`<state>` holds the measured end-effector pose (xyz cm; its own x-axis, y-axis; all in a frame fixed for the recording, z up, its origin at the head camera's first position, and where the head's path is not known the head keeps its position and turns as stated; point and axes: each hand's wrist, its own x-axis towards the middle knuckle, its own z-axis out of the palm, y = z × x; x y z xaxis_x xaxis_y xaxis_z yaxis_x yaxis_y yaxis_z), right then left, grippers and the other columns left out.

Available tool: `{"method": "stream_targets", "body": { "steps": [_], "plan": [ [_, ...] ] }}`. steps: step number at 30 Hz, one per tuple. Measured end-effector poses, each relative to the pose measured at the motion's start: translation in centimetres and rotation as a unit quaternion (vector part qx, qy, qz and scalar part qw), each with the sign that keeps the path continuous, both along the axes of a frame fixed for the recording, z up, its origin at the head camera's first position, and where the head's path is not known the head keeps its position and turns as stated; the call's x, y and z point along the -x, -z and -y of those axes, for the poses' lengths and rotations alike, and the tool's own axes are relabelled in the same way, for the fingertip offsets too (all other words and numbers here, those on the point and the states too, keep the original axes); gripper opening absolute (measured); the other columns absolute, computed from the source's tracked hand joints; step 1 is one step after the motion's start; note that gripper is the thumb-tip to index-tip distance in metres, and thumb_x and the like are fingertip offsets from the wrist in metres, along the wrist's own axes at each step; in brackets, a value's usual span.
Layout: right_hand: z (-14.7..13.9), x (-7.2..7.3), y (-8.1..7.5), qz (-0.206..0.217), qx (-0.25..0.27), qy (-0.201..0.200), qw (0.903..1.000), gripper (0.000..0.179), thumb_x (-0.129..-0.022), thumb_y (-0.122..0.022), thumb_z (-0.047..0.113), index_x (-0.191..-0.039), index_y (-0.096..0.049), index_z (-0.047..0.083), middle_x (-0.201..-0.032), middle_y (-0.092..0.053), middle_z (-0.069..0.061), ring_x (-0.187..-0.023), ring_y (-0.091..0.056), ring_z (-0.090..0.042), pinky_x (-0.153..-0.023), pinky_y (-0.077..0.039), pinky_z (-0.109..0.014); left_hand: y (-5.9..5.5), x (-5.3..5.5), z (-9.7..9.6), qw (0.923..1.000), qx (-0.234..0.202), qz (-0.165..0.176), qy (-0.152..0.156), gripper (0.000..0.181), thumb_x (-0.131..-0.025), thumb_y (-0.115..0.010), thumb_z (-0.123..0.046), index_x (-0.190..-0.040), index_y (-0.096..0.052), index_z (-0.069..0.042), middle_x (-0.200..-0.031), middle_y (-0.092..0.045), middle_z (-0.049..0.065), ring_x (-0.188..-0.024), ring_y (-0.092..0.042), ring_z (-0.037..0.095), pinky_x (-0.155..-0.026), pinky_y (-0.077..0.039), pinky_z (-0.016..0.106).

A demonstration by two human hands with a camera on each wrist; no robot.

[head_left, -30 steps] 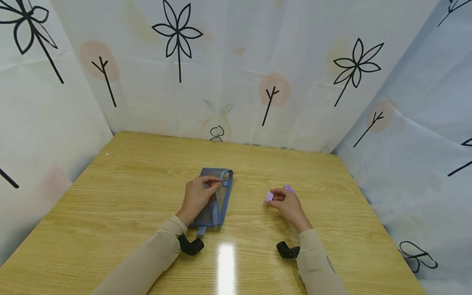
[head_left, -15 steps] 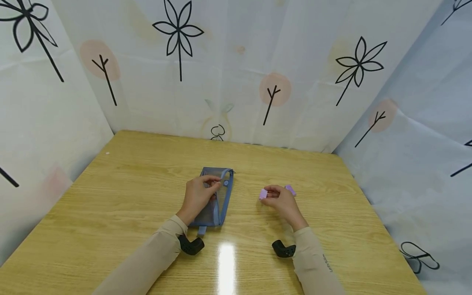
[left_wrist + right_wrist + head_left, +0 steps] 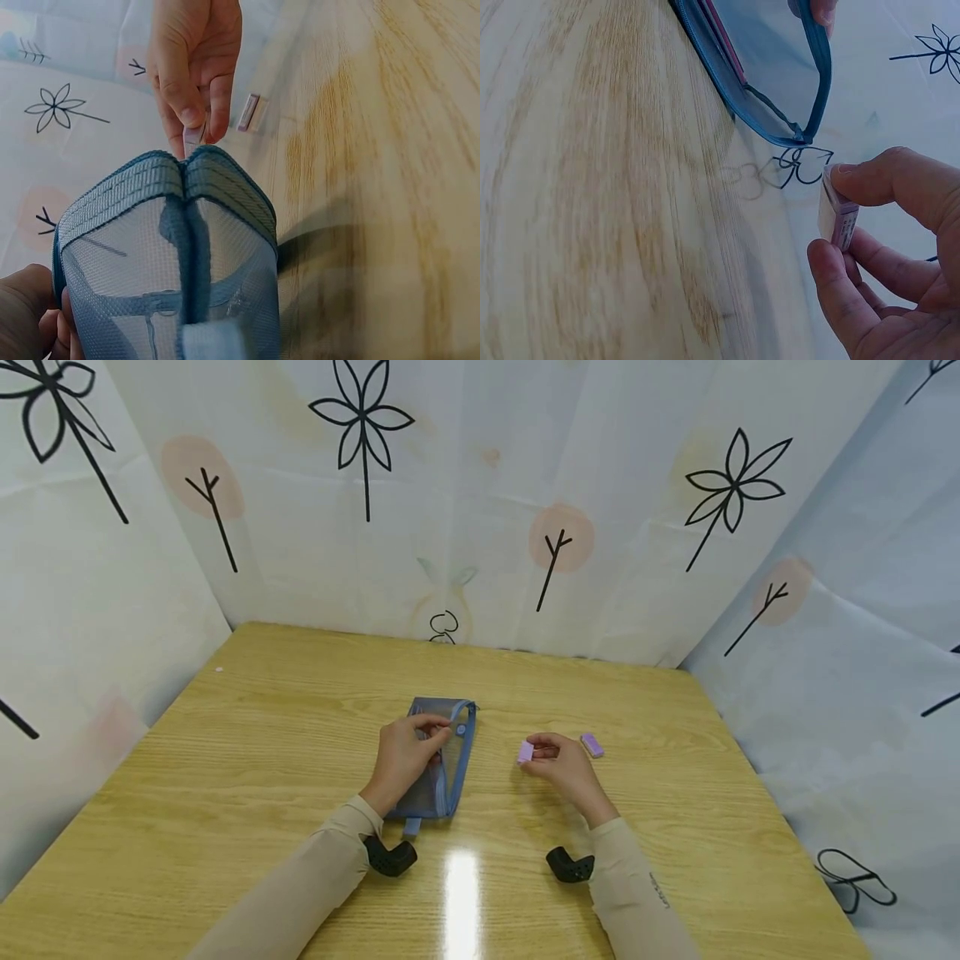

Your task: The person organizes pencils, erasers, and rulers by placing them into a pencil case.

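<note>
A blue mesh zippered pouch lies at the middle of the table, its mouth spread toward the right. My left hand pinches the pouch's upper edge between thumb and fingers. Inside the pouch, the right wrist view shows a long pinkish-red strip. To the right of the pouch, my right hand pinches a small lilac-and-white eraser with printing on one side, seen in the right wrist view between thumb and fingertips. Behind that hand, a second lilac eraser lies on the table.
The wooden table is bounded at the back and sides by white printed cloth. A tiny white scrap lies near the far left corner. Each wrist carries a black device, such as the left wrist camera.
My right hand has moved left with its eraser, closer to the pouch. The second eraser, partly covered by that hand before, now shows fully. My left hand and the pouch stay put.
</note>
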<state>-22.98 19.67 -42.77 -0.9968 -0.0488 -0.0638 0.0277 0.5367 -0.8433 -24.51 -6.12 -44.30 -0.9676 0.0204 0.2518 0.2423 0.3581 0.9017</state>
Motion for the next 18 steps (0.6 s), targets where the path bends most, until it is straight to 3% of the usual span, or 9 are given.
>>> {"method": "stream_targets", "body": {
  "steps": [7, 18],
  "plan": [
    [1.1, 0.0, 0.0, 0.016, 0.007, -0.003, 0.9999, 0.042, -0.084, -0.078, 0.01, -0.124, -0.065, 0.005, -0.11, -0.065, -0.012, -0.099, -0.061, -0.022, -0.08, -0.056, -0.032, 0.0, 0.0, -0.1, 1.0, 0.002, -0.004, -0.002, 0.016, -0.091, -0.071, -0.015, -0.104, -0.077, -0.007, -0.075, -0.066, 0.003, -0.052, -0.064, 0.014, -0.05, -0.054, 0.028],
    [2.1, -0.1, 0.2, 0.007, 0.014, -0.014, 0.9998, 0.042, -0.081, -0.08, 0.009, -0.12, -0.067, 0.004, -0.107, -0.066, -0.012, -0.096, -0.062, -0.021, -0.079, -0.056, -0.033, 0.0, 0.0, -0.1, 1.0, 0.003, -0.002, 0.0, 0.016, -0.091, -0.071, -0.015, -0.104, -0.076, -0.008, -0.076, -0.066, 0.003, -0.052, -0.065, 0.014, -0.05, -0.054, 0.029]
  ]
}}
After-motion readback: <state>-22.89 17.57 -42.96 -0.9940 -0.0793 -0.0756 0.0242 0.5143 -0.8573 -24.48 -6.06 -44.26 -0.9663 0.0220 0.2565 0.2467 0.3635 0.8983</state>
